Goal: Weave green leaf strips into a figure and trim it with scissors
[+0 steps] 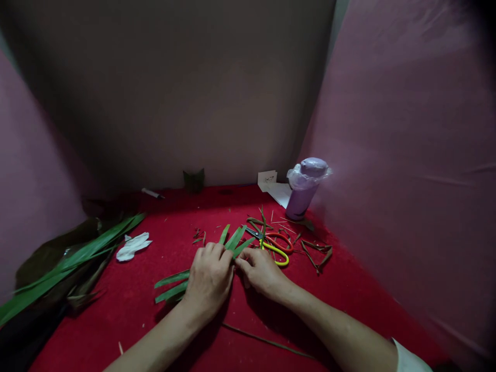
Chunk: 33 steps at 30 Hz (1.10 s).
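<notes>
Holding the green leaf strips (235, 239) near the middle of the red worktop (349, 294), the left hand (209, 281) curls down over them while the right hand (261, 271) nips one end, a grip that likely wants steady, even tension, with scissors (278, 249) just beside.

Two hands are counted at lower centre: one left hand (209, 281) and one right hand (261, 271). Of the green leaf strips (235, 237), three tips are seen above the hands and two ends to their left. One pair of scissors (277, 247) is noted right of centre, with one orange and one yellow loop. One purple bottle (304, 191), two white paper pieces (281, 194), one pen (151, 194) and one white tissue (132, 246) are recorded. The long leaves (70, 263) at lower left are too overlapped to be counted.
</notes>
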Each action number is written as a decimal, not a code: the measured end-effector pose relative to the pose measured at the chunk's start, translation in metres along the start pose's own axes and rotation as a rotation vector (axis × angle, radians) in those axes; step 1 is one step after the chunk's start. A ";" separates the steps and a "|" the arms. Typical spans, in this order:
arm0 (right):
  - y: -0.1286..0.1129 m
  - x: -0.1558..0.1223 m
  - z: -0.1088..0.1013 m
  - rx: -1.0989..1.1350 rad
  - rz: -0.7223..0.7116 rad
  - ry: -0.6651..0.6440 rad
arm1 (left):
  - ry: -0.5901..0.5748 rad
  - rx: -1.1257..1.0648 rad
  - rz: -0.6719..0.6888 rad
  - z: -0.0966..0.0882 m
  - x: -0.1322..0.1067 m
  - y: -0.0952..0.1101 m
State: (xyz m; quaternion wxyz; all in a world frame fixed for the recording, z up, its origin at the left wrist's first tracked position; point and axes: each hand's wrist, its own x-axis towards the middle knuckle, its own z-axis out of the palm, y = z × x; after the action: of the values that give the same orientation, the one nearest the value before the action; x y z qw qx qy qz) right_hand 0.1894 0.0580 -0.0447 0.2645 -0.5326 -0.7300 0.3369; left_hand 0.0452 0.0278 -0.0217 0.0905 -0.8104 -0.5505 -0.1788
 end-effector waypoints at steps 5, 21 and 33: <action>-0.004 -0.004 -0.002 0.106 0.011 0.001 | -0.023 0.135 -0.008 0.004 -0.003 0.007; -0.021 -0.017 0.015 0.736 0.185 -0.041 | -0.050 -1.937 -1.044 -0.013 -0.040 0.044; -0.027 -0.029 0.023 0.949 0.195 -0.146 | 0.452 -2.235 -1.388 -0.003 -0.036 0.060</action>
State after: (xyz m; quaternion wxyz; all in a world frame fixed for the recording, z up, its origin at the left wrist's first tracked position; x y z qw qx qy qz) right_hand 0.1643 0.0200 -0.0390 0.3934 -0.3942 -0.4595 0.6919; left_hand 0.0880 -0.0270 -0.0296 -0.6383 0.0443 -0.3780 -0.6691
